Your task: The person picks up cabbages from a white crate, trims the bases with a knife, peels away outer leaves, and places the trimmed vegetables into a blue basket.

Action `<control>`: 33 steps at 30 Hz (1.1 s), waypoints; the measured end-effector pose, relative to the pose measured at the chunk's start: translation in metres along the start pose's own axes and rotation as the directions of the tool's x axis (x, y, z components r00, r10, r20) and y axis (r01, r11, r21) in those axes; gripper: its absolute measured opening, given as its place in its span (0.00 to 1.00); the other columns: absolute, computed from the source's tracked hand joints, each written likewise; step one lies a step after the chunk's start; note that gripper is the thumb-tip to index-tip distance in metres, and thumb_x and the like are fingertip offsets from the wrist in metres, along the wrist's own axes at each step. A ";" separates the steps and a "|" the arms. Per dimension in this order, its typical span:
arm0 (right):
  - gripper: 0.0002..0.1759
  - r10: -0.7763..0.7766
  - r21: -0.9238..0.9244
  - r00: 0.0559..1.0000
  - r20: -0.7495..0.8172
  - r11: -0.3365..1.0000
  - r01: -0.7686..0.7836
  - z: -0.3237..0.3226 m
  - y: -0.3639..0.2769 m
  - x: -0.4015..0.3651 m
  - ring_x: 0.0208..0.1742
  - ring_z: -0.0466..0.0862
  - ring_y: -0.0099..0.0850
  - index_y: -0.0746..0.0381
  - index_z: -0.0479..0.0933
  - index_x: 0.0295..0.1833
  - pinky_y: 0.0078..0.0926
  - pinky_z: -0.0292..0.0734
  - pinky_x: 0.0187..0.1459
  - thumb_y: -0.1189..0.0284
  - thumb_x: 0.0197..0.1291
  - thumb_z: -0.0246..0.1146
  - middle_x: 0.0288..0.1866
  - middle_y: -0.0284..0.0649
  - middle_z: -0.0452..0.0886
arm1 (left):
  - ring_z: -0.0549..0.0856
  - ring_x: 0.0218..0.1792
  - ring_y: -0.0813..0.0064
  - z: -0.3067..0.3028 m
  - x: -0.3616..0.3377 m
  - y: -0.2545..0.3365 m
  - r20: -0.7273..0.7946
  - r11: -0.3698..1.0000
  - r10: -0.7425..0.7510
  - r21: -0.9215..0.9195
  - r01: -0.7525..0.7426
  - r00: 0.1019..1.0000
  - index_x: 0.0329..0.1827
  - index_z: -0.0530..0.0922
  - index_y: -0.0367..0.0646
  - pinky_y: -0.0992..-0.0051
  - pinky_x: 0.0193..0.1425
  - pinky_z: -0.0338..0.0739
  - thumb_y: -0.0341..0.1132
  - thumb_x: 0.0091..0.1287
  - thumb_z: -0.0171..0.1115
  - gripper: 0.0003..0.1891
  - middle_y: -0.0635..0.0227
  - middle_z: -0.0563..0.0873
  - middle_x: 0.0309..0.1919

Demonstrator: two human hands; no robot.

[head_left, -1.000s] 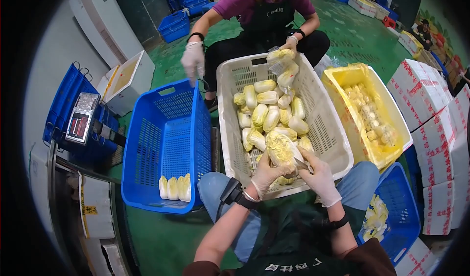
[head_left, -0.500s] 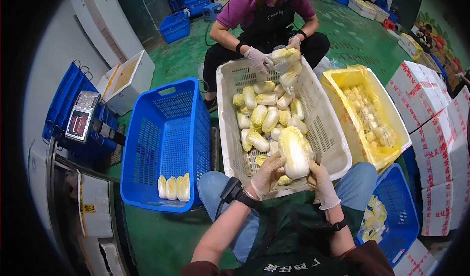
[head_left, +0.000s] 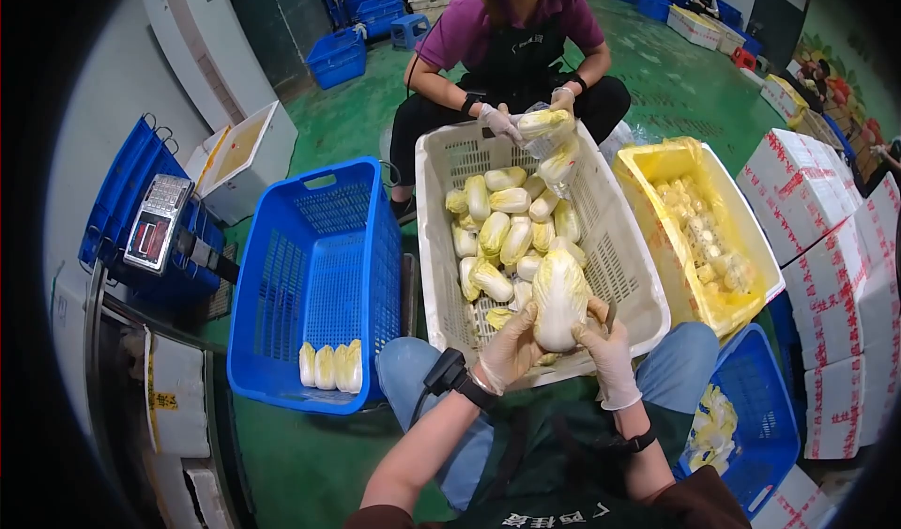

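A pale napa cabbage (head_left: 560, 296) stands tilted between my gloved hands, leafy end away from me, above the near end of the white crate (head_left: 638, 290). My left hand (head_left: 511, 349) is closed around its lower left side. On the lower right, the fingers of my right hand (head_left: 608, 352) press against the base. A thin dark, blade-like piece (head_left: 611, 315) sticks up from my right hand; its lower part is hidden. Several smaller napa cabbages (head_left: 507, 214) lie in the crate below.
Opposite, a person's gloved hands (head_left: 502, 121) hold bagged cabbages (head_left: 554, 149). A blue crate (head_left: 246, 341) with several cabbages stands left. On the right are a yellow-lined box (head_left: 648, 191), a blue bin (head_left: 765, 416) of leaves and stacked cartons (head_left: 826, 294). A scale (head_left: 158, 221) stands far left.
The cabbage has shifted slightly down and left. My right hand's fingers have come up along its base, and the dark piece shows more. The person opposite has turned their head.
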State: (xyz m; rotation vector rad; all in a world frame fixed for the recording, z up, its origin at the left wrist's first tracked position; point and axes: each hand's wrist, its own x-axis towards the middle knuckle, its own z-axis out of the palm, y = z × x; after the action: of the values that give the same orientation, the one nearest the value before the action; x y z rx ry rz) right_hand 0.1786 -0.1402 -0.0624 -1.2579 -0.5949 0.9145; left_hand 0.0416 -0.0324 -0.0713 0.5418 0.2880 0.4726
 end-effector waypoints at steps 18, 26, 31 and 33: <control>0.21 -0.050 0.015 0.998 -0.044 0.999 0.050 -0.013 -0.014 0.021 0.48 0.78 0.24 0.68 0.75 0.54 0.21 0.75 0.51 0.73 0.56 0.70 0.48 0.38 0.80 | 0.74 0.63 0.71 -0.014 0.005 -0.008 0.066 0.989 -0.078 0.130 0.069 0.995 0.72 0.58 0.35 0.72 0.69 0.68 0.34 0.60 0.69 0.40 0.62 0.73 0.63; 0.17 0.009 -0.040 1.000 -0.018 0.999 -0.010 -0.015 -0.025 0.014 0.38 0.76 0.21 0.65 0.75 0.49 0.19 0.74 0.42 0.75 0.54 0.71 0.40 0.33 0.78 | 0.75 0.62 0.71 -0.012 0.001 -0.011 0.041 0.980 -0.083 0.182 0.075 0.996 0.70 0.62 0.34 0.72 0.66 0.70 0.35 0.60 0.70 0.37 0.62 0.75 0.61; 0.13 0.042 -0.178 0.998 0.040 0.983 -0.034 0.000 -0.014 -0.002 0.32 0.73 0.16 0.64 0.77 0.42 0.14 0.70 0.37 0.76 0.53 0.72 0.34 0.30 0.77 | 0.77 0.59 0.71 -0.015 0.008 -0.010 -0.058 0.956 0.101 0.283 -0.081 0.993 0.69 0.64 0.35 0.72 0.65 0.70 0.34 0.59 0.70 0.36 0.63 0.78 0.58; 0.14 -0.210 -0.131 0.975 -0.066 0.971 0.200 0.007 -0.003 -0.002 0.33 0.72 0.14 0.64 0.77 0.43 0.11 0.68 0.36 0.76 0.52 0.73 0.37 0.31 0.78 | 0.78 0.59 0.71 -0.015 0.009 -0.006 -0.029 0.951 0.105 0.295 -0.092 0.994 0.68 0.65 0.35 0.72 0.65 0.70 0.34 0.58 0.70 0.36 0.62 0.78 0.57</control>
State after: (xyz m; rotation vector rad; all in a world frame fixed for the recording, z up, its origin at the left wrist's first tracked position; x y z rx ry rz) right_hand 0.1728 -0.1380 -0.0581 -1.3100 -0.7137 0.6606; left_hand 0.0454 -0.0258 -0.0881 0.8400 0.3779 0.5428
